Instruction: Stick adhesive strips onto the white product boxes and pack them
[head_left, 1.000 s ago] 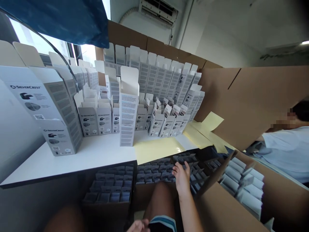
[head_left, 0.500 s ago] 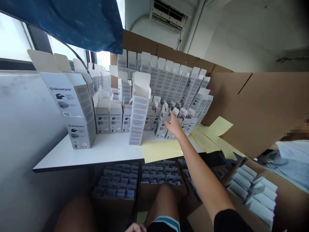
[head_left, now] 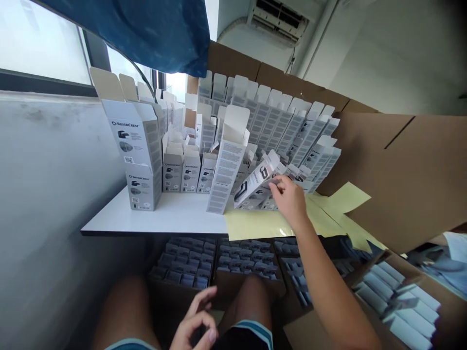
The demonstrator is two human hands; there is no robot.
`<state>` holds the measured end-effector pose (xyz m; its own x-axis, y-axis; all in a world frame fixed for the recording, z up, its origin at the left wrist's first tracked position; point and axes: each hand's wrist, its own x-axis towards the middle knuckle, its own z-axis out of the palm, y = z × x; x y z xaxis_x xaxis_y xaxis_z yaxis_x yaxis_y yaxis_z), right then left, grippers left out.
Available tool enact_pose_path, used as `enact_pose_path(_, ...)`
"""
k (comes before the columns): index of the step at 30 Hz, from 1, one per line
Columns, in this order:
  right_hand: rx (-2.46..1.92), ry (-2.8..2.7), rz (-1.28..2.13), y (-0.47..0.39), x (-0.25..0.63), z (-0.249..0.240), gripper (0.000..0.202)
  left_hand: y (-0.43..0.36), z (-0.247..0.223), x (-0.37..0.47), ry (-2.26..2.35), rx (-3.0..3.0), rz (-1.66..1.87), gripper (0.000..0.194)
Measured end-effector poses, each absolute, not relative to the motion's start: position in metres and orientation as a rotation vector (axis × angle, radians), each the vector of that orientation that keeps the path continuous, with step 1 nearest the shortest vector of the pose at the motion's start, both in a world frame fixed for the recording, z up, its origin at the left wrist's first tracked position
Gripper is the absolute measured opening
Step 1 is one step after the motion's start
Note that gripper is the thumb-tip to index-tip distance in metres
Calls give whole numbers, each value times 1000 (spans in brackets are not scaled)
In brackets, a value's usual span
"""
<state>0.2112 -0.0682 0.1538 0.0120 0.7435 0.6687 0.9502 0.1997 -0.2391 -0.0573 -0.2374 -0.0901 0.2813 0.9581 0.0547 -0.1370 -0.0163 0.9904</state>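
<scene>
SilverCrest carton (head_left: 255, 185) tilts beside the yellow sheet (head_left: 255, 227), pinched in our right hand (head_left: 292, 199), our left hand (head_left: 195, 324) loosely curled and empty, while tall cartons (head_left: 270, 119) behind stand open-flapped and untouched.

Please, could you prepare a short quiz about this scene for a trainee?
1. Multiple choice: what does the right hand hold? (a) a blue cloth (b) a tilted box (c) a cable
2. True or false: the left hand also holds a box.
3. What colour is the sheet at the front edge of the white table?

Key: 1. b; 2. false, no box is in it; 3. yellow.
</scene>
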Motion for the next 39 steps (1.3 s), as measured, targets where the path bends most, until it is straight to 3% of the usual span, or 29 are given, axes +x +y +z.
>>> enact_pose_path(4,-1442,-1859,-317,-151,189,141,16,-211,-17,-66,812,1571,1119,24)
enact_pose_path(8,-1406,-1979,-124,-211,164,112,11,-198,15,-61,709,1746,1006,10)
enact_pose_path(14,-1477,-1962,150,-238,140,67,17,-217,-3,-48,698,1664,809,12)
enact_pose_path(24,-1354,-1982,133,-237,119,54,16,-229,-31,-40,797,1546,1018,12)
enact_pose_path(28,-1192,-1829,116,-243,132,47,39,-223,-40,-42,787,1467,1051,21)
enact_pose_path(30,-1210,-1591,165,-245,146,29,37,-221,-47,-43,778,1407,1043,28)
enact_pose_path(33,-1308,-1172,506,-250,164,-15,26,-220,-56,-46,781,1320,1051,33)
enact_pose_path(39,-878,-594,1808,-286,144,-103,60,-222,-60,-50,726,1194,1047,34)
